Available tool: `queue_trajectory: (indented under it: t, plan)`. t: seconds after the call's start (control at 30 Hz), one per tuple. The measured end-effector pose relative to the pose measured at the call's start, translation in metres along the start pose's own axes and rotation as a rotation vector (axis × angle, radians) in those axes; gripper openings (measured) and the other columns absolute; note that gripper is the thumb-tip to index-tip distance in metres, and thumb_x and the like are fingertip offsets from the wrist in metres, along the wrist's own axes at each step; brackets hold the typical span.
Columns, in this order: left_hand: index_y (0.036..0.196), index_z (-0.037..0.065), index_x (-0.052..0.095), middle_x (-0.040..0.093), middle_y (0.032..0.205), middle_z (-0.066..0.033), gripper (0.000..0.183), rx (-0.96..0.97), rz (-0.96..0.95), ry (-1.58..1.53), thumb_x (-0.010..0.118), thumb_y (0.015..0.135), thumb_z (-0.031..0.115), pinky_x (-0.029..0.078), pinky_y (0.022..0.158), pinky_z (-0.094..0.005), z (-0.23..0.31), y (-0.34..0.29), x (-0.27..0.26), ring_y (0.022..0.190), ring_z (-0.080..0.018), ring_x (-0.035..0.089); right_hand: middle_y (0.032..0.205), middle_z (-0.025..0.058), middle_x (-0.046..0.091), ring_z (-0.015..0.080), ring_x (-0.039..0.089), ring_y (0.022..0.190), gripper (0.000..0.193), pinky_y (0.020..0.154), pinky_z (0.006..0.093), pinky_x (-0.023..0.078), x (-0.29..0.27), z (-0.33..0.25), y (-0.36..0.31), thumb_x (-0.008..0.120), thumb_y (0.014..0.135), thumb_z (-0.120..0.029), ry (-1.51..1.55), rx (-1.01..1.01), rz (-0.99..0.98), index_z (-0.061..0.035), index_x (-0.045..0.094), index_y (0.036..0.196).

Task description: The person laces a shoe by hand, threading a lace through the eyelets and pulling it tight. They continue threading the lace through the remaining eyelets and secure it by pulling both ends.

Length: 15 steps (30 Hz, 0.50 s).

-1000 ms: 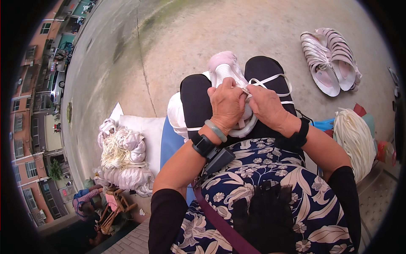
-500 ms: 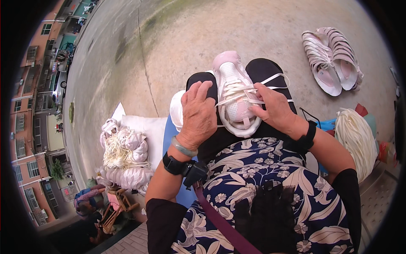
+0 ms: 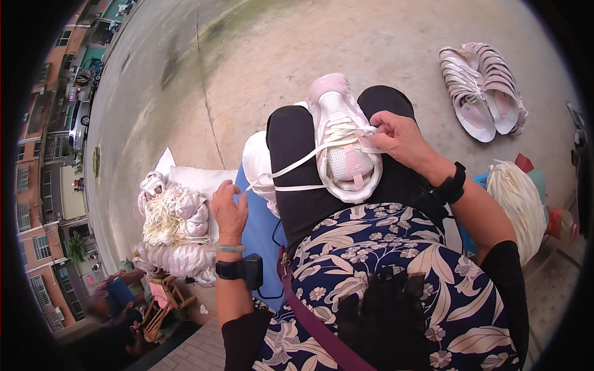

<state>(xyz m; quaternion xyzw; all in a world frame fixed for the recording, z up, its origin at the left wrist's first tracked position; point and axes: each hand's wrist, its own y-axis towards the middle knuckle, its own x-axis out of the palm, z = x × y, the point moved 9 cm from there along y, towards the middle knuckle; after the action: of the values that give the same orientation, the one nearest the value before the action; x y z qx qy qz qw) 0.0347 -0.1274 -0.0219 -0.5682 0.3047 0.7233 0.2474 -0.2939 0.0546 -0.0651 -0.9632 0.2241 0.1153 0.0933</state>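
A white and pink sneaker (image 3: 346,151) lies across my lap, its toe pointing away from me and its opening near my waist. White shoelace (image 3: 291,166) runs through its eyelets, and one length stretches left from the shoe. At the far end of that length, out beside my left knee, my left hand (image 3: 229,213) has its fingers closed on the lace. My right hand (image 3: 403,143) is at the shoe's right side, thumb and fingers pinching lace by the upper eyelets. The pinched bit is partly covered by the fingers.
Stacked pink and white shoe uppers (image 3: 484,89) lie on the concrete at far right. A bundle of cream laces (image 3: 516,207) hangs at my right. More uppers with loose laces (image 3: 176,222) are piled at my left. Beyond them are a wooden chair (image 3: 164,306) and another person.
My left hand has moved away from the shoe, left and toward me, drawing a length of lace out with it. My right hand has shifted slightly and stays at the eyelets.
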Motion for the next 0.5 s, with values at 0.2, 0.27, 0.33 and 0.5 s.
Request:
queue_trajectory:
  t: [0.2,0.27,0.33,0.5]
  plan:
    - [0.089,0.005,0.062,0.061,0.099,-0.01,0.017,0.279,0.031,-0.391,0.065,0.076,0.015,0.037,0.077,-0.0386,0.137,0.063,0.01,0.089,-0.0279,0.053,0.059,0.0039,0.057,0.009,0.05,0.051,0.019,0.049,0.0246,0.04,-0.003,-0.014,0.007,0.061,0.08,-0.016,0.046,-0.043,0.154,0.0026,0.061,0.081]
    - [0.086,0.005,0.062,0.06,0.096,-0.0088,0.016,0.321,-0.005,-0.377,0.065,0.076,0.017,0.037,0.076,-0.0385,0.158,0.074,0.014,0.086,-0.0272,0.053,0.073,-0.0019,0.058,0.0041,0.051,0.064,0.012,0.057,0.0189,0.042,0.002,-0.005,0.007,0.054,0.086,-0.011,0.183,0.098,0.086,-0.0018,0.062,0.086]
    - [0.083,0.006,0.063,0.06,0.094,-0.0076,0.016,0.365,-0.041,-0.358,0.066,0.076,0.02,0.037,0.074,-0.0384,0.173,0.079,0.018,0.083,-0.0265,0.052,0.074,-0.0013,0.058,0.0046,0.052,0.068,0.015,0.061,0.0197,0.042,0.006,-0.004,0.009,0.053,0.086,-0.014,0.297,0.164,0.019,-0.0029,0.063,0.083]
    - [0.074,0.005,0.061,0.058,0.078,-0.0079,0.014,0.263,-0.23,-0.526,0.065,0.077,0.018,0.038,0.068,-0.0374,0.174,0.083,0.033,0.07,-0.0268,0.054,0.068,0.0004,0.056,0.0072,0.047,0.063,0.022,0.061,0.0217,0.037,0.017,0.004,0.012,0.056,0.084,-0.021,0.567,0.266,-0.065,-0.0052,0.061,0.07]
